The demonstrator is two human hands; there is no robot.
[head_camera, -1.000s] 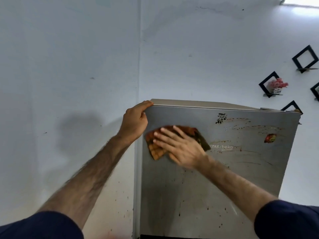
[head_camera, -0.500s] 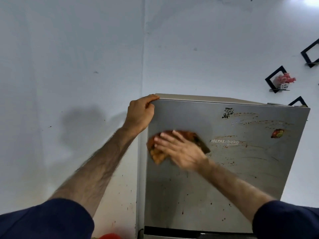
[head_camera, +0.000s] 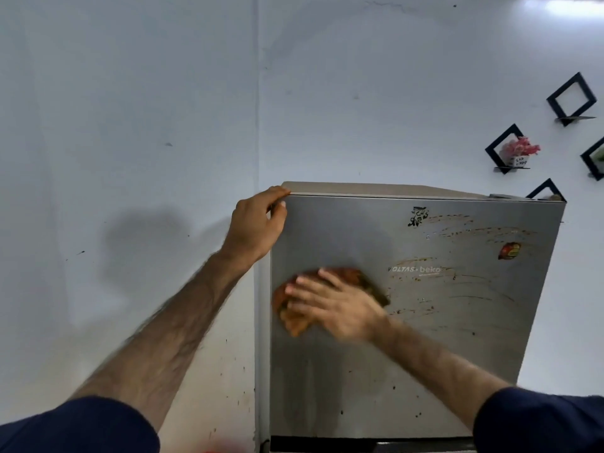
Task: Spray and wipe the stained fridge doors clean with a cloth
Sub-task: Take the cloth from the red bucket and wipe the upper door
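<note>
My right hand (head_camera: 336,305) presses the cloth (head_camera: 294,322) flat against the fridge door (head_camera: 425,354), fingers straight; my left hand (head_camera: 258,223) grips its top corner. Near my grip looks clean; brown streaks (head_camera: 470,237) beyond it remain.

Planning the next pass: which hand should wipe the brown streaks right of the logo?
Right. The right hand already presses the cloth flat on the fridge door, beside the streaks. The left hand grips the door's top-left corner, bracing.
</note>
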